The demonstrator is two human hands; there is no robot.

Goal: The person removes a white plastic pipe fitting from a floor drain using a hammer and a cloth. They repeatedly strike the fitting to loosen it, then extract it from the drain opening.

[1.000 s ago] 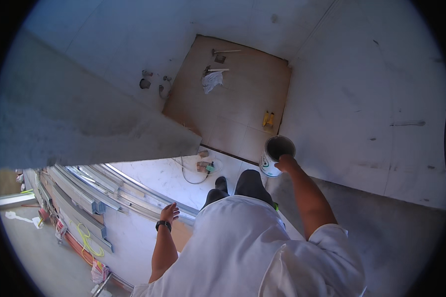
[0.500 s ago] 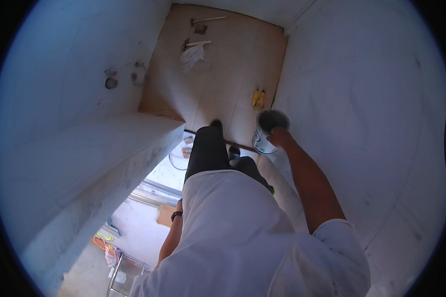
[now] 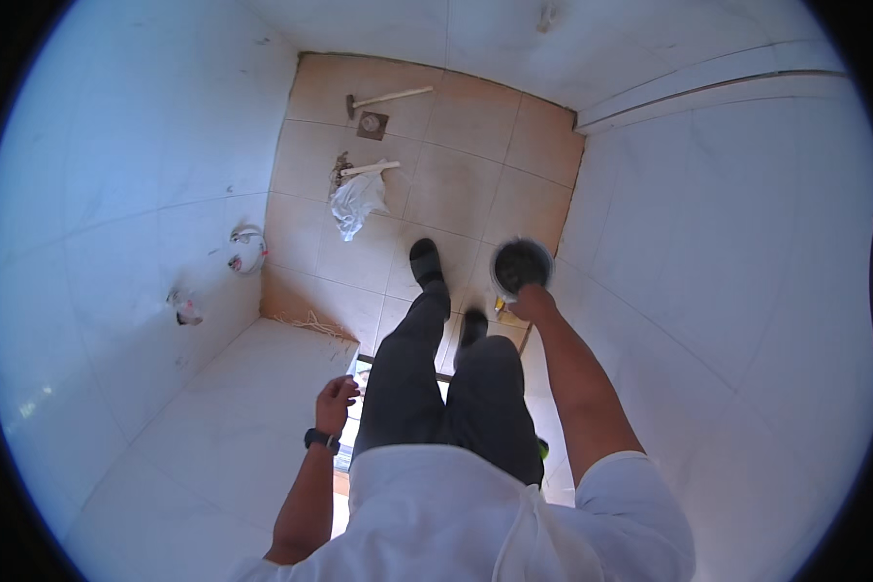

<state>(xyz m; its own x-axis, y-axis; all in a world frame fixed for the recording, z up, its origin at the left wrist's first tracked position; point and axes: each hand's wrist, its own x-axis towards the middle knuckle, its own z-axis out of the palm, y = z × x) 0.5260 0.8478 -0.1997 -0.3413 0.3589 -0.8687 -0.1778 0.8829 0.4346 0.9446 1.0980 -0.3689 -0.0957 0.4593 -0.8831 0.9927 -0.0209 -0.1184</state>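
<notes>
My right hand [image 3: 533,303] is closed on the rim of a round bucket [image 3: 496,273] on its near side. Inside the bucket, dark grey material shows. The bucket hangs beside the right wall, over the tiled floor. My left hand [image 3: 337,404], with a dark watch on its wrist, hangs at my left side near my thigh. Its fingers are loosely bent and a little apart, and I see nothing held in them. Part of a yellow-handled tool [image 3: 500,306] shows just below the bucket, mostly hidden by it and by my right hand.
On the tan tile floor [image 3: 456,184] lie a long-handled hammer [image 3: 390,97], a square drain [image 3: 372,125], a second wooden-handled tool [image 3: 371,169] and a crumpled white bag [image 3: 357,206]. Pale walls enclose both sides. Pipe openings [image 3: 247,250] mark the left wall. A threshold runs beneath my legs.
I have stepped forward onto the tan tiles, and the bucket has come along in my right hand. My left hand has come into view at my side. The doorway area has mostly dropped out of sight.
</notes>
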